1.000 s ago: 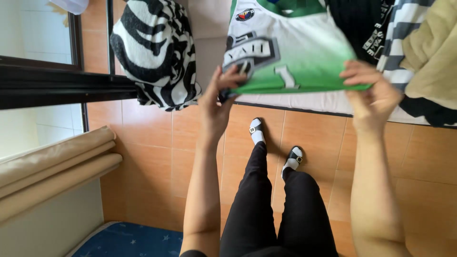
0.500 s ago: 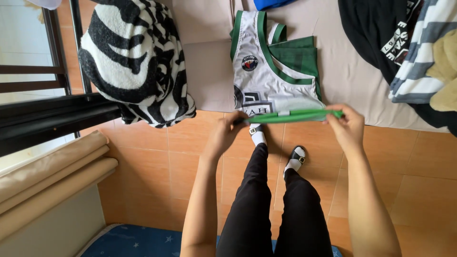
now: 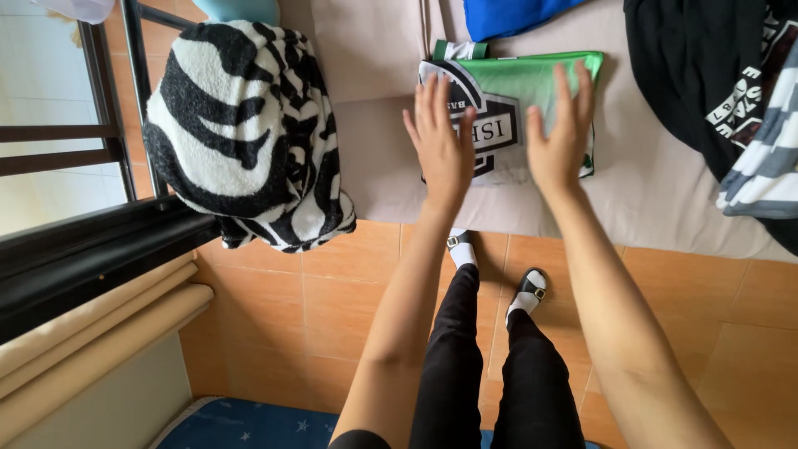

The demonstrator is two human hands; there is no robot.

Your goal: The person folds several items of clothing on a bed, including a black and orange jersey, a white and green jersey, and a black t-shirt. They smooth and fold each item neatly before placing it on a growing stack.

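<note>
Both hands are spread flat, fingers extended and slightly apart, grasping nothing: the left hand [image 3: 445,145] sits just left of the frame's centre and the right hand [image 3: 559,137] just right of it, both in the upper middle of the frame. They lie over a folded green and white sports jersey [image 3: 507,91], which rests on a pale beige bed sheet [image 3: 374,100] spanning the upper part of the frame. The left hand covers the jersey's left portion, where a dark printed emblem shows, and the right hand covers its green right portion; whether the palms press on the cloth or hover just above it cannot be told. A white-and-green edge of the jersey sticks out at its top left corner. Directly above the jersey, at the top edge of the frame, lies a blue garment [image 3: 507,15]. To the upper right is a black garment with white print [image 3: 706,75], and beside it, at the right edge, a striped grey, white and navy garment [image 3: 765,166]. To the left of the jersey, a black and white zebra-patterned fleece blanket [image 3: 245,137] is bundled at the bed's corner and hangs over its edge. At the far left stands a dark metal frame [image 3: 100,150]. Below the bed is an orange tiled floor [image 3: 332,299], where the person's black trousers [image 3: 490,374] and black sandals over white socks [image 3: 529,289] show in the lower centre.
</note>
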